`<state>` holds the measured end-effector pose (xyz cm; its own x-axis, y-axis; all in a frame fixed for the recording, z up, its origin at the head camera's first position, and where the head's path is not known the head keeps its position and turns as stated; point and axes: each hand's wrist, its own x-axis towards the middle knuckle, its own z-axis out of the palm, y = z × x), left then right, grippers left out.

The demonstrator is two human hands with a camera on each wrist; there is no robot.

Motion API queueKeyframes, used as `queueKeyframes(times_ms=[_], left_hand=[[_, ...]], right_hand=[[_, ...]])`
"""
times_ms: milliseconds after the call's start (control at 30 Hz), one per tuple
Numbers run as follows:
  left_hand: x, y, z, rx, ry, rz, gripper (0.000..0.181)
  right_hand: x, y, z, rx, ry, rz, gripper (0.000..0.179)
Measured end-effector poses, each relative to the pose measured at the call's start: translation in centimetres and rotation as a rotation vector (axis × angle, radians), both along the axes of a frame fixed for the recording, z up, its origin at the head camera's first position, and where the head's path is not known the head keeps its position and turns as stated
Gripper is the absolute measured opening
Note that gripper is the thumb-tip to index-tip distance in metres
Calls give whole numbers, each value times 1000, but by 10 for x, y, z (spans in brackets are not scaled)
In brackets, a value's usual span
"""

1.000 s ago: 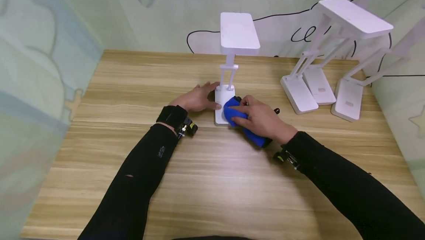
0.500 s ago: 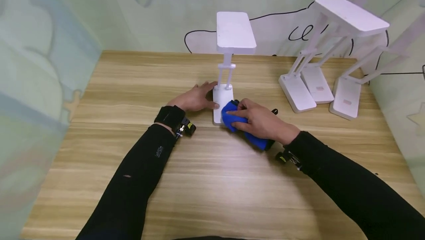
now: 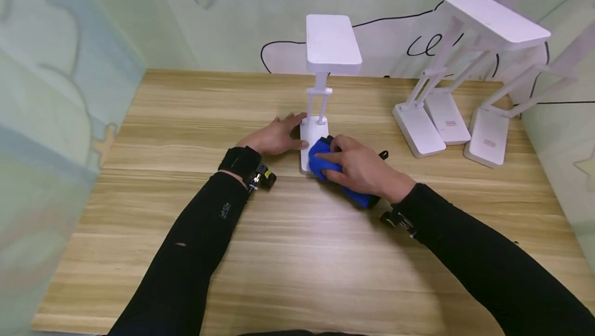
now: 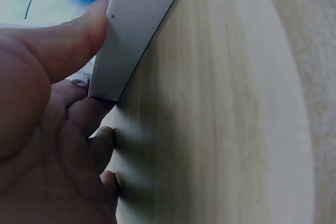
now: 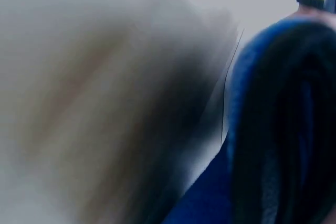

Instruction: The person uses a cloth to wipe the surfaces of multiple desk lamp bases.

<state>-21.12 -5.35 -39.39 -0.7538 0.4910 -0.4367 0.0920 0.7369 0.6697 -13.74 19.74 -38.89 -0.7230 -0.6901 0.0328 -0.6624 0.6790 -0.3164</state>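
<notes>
A white desk lamp stands upright on the wooden table, its flat head raised above the base. My left hand holds the base from the left, thumb on its near part and index finger by the back end; the left wrist view shows the thumb against the base's edge. A folded blue cloth with dark edging lies over the right front of the base. My right hand grips this cloth and presses it there. In the right wrist view the cloth hides the fingers, and the background is blurred.
Several more white lamps stand together at the back right, including one lamp and another with its base further right. Walls border the table at the back and on both sides.
The cloth and right hand have shifted slightly left over the lamp base. My left hand keeps its hold, and the lamp stands in the same place.
</notes>
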Motion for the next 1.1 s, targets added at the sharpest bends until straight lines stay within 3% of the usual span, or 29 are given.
queueKeyframes(times_ms=[67,133,300,367,633,767,933,1100], left_hand=[[0,0,1,-4,-1,3,87],[-1,0,1,-6,-2,3,88],[-3,0,0,-11,-6,1,88],[-3,1,-2,-7,-4,-2,88],[-2,4,-5,-4,10,-4,87],[-1,5,-3,2,18,-9,87],[-2,-1,-2,-4,23,-1,87],[-2,-8,-3,0,44,-14,84]], right_hand=[[2,4,0,-19,-21,49,42],[-2,5,0,-11,-42,27,42],[-21,-10,-2,70,0,-183,50],[-19,-15,-4,84,38,-213,51],[22,5,-8,84,167,33,53],[28,7,-11,76,260,31,50],[25,-25,-10,173,406,24,37],[22,-51,-11,162,447,28,30]])
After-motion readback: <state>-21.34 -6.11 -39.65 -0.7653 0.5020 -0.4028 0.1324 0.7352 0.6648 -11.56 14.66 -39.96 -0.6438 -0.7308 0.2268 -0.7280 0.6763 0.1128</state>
